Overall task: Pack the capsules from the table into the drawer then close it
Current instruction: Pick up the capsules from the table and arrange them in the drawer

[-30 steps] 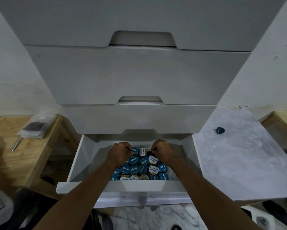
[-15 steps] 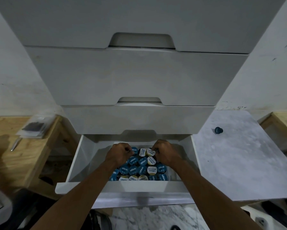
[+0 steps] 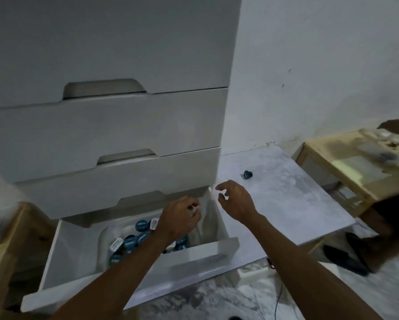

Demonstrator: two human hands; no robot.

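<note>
My right hand (image 3: 235, 200) hovers loosely spread, holding nothing, between the open drawer (image 3: 205, 250) and the lone capsule (image 3: 247, 174) lying on the surface (image 3: 298, 204). A clumsy nudge could send that round capsule rolling off the edge. My left hand (image 3: 182, 219) curls over the drawer; I cannot tell whether it holds anything. Inside lie the packed capsules (image 3: 141, 225), blue and white, seemingly in a clear bag.

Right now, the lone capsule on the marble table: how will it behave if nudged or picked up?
Probably light: the capsule is small compared with the right hand. It seems to lie on its side, so a nudge may roll it. The table looks smooth, so it could also skid.
</note>
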